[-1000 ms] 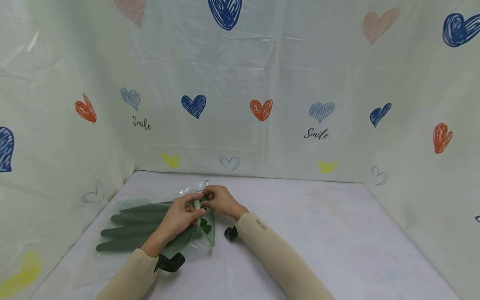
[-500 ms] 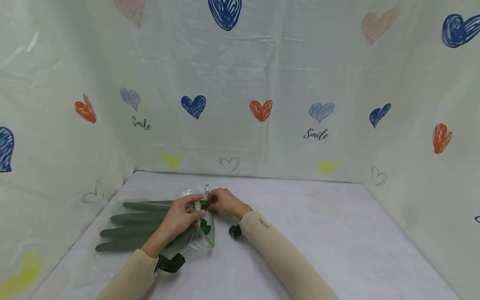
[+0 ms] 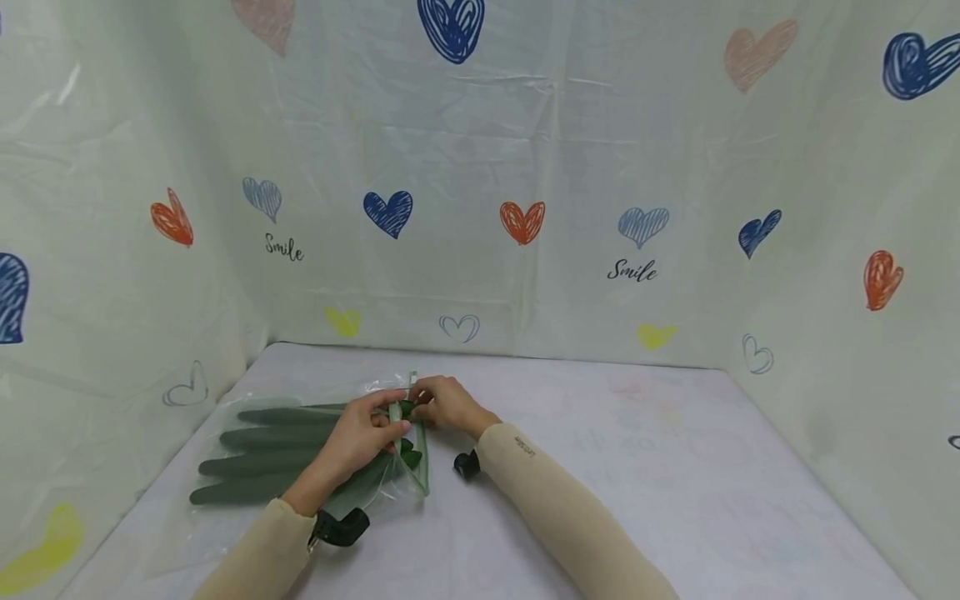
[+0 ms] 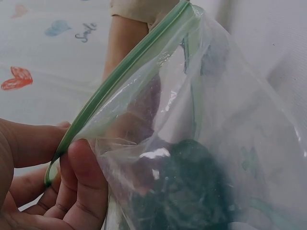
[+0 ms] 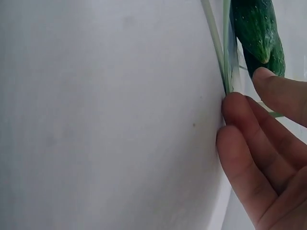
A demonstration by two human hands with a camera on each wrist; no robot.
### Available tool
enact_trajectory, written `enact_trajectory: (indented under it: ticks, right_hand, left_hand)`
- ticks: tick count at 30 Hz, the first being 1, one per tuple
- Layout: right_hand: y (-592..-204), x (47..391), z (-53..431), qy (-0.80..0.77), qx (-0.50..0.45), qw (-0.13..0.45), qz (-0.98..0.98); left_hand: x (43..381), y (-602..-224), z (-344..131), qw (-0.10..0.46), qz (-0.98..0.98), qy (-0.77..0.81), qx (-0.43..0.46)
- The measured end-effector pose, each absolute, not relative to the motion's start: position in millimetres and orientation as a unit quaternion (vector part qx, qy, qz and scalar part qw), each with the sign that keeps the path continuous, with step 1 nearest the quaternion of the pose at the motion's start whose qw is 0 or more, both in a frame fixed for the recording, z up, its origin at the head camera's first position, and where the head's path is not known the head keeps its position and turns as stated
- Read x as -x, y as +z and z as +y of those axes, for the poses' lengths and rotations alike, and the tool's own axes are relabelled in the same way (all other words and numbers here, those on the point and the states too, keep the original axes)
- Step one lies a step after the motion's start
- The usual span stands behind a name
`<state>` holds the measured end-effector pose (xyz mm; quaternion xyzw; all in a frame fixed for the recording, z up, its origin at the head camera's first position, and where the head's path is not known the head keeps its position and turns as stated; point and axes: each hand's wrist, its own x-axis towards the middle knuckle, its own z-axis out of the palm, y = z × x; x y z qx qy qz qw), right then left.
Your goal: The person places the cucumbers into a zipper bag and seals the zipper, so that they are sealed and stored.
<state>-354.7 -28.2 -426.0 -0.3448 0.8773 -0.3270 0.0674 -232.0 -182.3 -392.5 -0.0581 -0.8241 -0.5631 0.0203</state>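
Several dark green cucumbers (image 3: 258, 462) lie side by side in a clear zip bag (image 3: 367, 496), its mouth facing right. My left hand (image 3: 362, 433) pinches the bag's green zip edge (image 4: 100, 96) between thumb and fingers, lifting one side of the mouth. At the opening, my right hand (image 3: 448, 404) has its fingers slightly bent beside the cucumber ends (image 3: 408, 454). In the right wrist view, the thumb (image 5: 276, 88) lies close to a cucumber tip (image 5: 259, 43), apart from the other fingers. Whether it touches the tip I cannot tell.
A pale cloth covers the table (image 3: 600, 467). Behind it hangs a white curtain (image 3: 570, 167) printed with hearts. Black wrist cameras (image 3: 341, 527) sit on both wrists, over beige sleeves (image 3: 555, 492).
My right hand moved right with the farthest cucumber sliding rightward, then came slightly back left, and that cucumber shifted back into the bag. The left hand stayed on the zip edge.
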Motion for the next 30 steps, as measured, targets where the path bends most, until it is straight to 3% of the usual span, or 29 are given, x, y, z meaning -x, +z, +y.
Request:
enact_trajectory:
  ticks: [4, 11, 19, 30]
  right_hand:
    - [-424, 354, -30, -0.307, 0.346, 0.052, 0.885]
    - [-425, 354, -27, -0.324, 0.345, 0.086, 0.877]
    - [-425, 350, -11, -0.321, 0.37, 0.085, 0.868]
    - [-421, 315, 15, -0.336, 0.426, 0.176, 0.821]
  left_hand:
    - [232, -392, -182, 0.025, -0.825, -0.561, 0.058]
    - [232, -394, -182, 0.023, -0.825, -0.562, 0.06]
    - [233, -396, -182, 0.02, -0.821, -0.567, 0.061]
    - [233, -395, -182, 0.024, -0.825, -0.561, 0.064]
